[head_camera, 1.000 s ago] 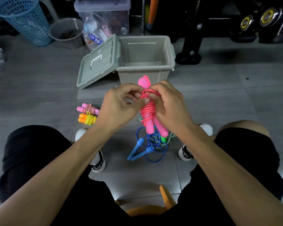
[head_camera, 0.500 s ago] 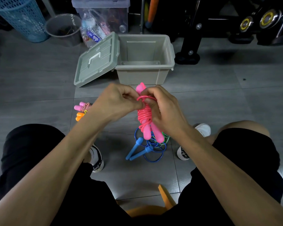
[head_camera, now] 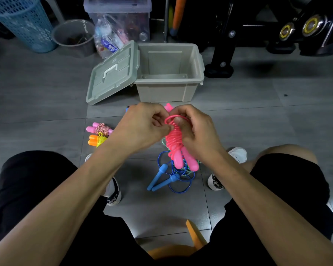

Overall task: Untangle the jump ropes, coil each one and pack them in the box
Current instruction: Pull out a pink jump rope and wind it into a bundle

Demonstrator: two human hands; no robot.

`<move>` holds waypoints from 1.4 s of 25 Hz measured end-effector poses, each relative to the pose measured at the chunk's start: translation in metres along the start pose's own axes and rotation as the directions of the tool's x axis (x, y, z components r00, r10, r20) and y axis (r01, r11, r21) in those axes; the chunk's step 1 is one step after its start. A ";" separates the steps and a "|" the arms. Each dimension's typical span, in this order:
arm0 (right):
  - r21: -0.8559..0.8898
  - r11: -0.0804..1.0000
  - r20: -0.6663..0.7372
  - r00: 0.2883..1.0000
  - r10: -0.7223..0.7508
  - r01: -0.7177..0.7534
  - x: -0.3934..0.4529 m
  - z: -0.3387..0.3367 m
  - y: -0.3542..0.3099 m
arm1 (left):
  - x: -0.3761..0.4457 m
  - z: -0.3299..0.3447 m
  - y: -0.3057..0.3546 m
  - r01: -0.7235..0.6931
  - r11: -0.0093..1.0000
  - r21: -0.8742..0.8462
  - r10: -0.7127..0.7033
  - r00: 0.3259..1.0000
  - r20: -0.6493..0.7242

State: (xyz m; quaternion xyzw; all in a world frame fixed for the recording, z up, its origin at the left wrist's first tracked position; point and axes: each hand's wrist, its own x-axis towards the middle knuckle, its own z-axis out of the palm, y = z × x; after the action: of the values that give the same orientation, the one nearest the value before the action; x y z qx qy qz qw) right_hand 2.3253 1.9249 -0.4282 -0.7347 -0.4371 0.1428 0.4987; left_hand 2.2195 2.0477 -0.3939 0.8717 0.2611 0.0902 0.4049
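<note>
My right hand [head_camera: 197, 134] grips a pink jump rope [head_camera: 174, 144] whose cord is wound round its two pink handles, held upright above the floor. My left hand [head_camera: 142, 127] pinches the pink cord near the top of the winding. Below them a blue jump rope [head_camera: 171, 176] lies in loose loops on the floor, with a green cord partly under it. To the left lie two coiled ropes: one with pink handles [head_camera: 99, 128] and one with orange handles [head_camera: 96, 140]. The grey box [head_camera: 169, 89] stands open behind, with nothing visible inside it.
The box's lid [head_camera: 112, 73] leans against its left side. Behind are a clear storage bin [head_camera: 121, 25], a grey bucket [head_camera: 73, 36], a blue basket [head_camera: 25, 22] and black gym equipment [head_camera: 277, 25]. My shoes [head_camera: 227, 167] flank the ropes. An orange stool edge [head_camera: 192, 237] shows below.
Both hands and the pink rope have dropped lower in view and the winding has grown tighter; the left hand keeps pinching the cord. The camera tilted slightly.
</note>
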 end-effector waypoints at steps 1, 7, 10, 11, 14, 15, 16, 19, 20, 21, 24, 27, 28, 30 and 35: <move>-0.005 1.000 0.002 1.000 0.013 -0.013 -0.002 0.000 0.002 | 0.001 0.003 0.001 0.020 1.000 0.021 -0.021 1.000 0.015; 0.089 0.994 0.003 0.998 0.065 -0.065 0.000 -0.004 0.008 | -0.004 0.012 0.000 0.010 0.998 -0.069 -0.016 0.996 -0.085; 0.074 0.996 0.099 0.994 0.040 -0.048 0.004 -0.010 0.008 | -0.004 0.012 -0.003 -0.073 0.997 0.024 0.077 0.980 -0.184; 0.047 0.998 0.115 0.993 0.025 -0.030 0.004 -0.011 0.008 | -0.004 0.013 -0.004 -0.099 0.994 0.055 0.108 0.974 -0.197; -0.104 0.994 0.142 0.990 0.006 0.009 0.003 -0.010 0.009 | -0.004 0.020 -0.007 -0.142 0.981 0.131 0.162 0.974 -0.160; -0.178 0.984 0.173 0.985 0.015 0.016 0.003 -0.008 0.008 | -0.003 0.023 -0.008 -0.145 0.976 0.162 0.166 0.978 -0.129; -0.240 0.971 0.204 0.978 0.043 0.007 0.002 -0.006 0.008 | -0.003 0.026 -0.008 -0.149 0.972 0.183 0.169 0.980 -0.101; -0.140 0.980 0.198 0.965 0.170 -0.143 0.003 -0.003 0.007 | -0.005 0.031 -0.009 -0.189 0.970 0.151 0.205 0.973 -0.103; -0.068 0.977 0.182 0.961 0.209 -0.200 0.004 -0.004 0.007 | -0.005 0.032 -0.009 -0.197 0.973 0.120 0.211 0.970 -0.120; -0.012 0.970 0.169 0.955 0.243 -0.244 0.005 -0.004 0.007 | -0.006 0.033 -0.009 -0.200 0.976 0.092 0.211 0.968 -0.135; 0.081 0.954 0.170 0.947 0.274 -0.290 0.007 -0.006 0.005 | -0.007 0.033 -0.009 -0.214 0.975 0.055 0.219 0.967 -0.133; 0.131 0.955 0.201 0.950 0.237 -0.266 0.011 -0.010 0.003 | -0.006 0.032 -0.008 -0.223 0.975 0.023 0.224 0.968 -0.116; 0.144 0.954 0.209 0.950 0.232 -0.265 0.012 -0.012 0.003 | -0.005 0.031 -0.008 -0.216 0.976 -0.002 0.214 0.970 -0.119; 0.189 0.941 0.224 0.945 0.237 -0.281 0.015 -0.014 0.004 | -0.005 0.028 -0.007 -0.184 0.980 -0.073 0.172 0.975 -0.138; 0.334 0.890 0.291 0.932 0.214 -0.309 0.016 -0.018 0.003 | -0.008 0.026 -0.008 -0.168 0.967 -0.191 0.120 0.964 -0.239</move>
State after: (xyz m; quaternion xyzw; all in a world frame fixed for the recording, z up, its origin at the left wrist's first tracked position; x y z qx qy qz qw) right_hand 2.3474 1.9260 -0.4195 -0.6549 -0.3565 0.3800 0.5474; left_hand 2.2189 2.0305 -0.4170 0.8250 0.2298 0.2448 0.4546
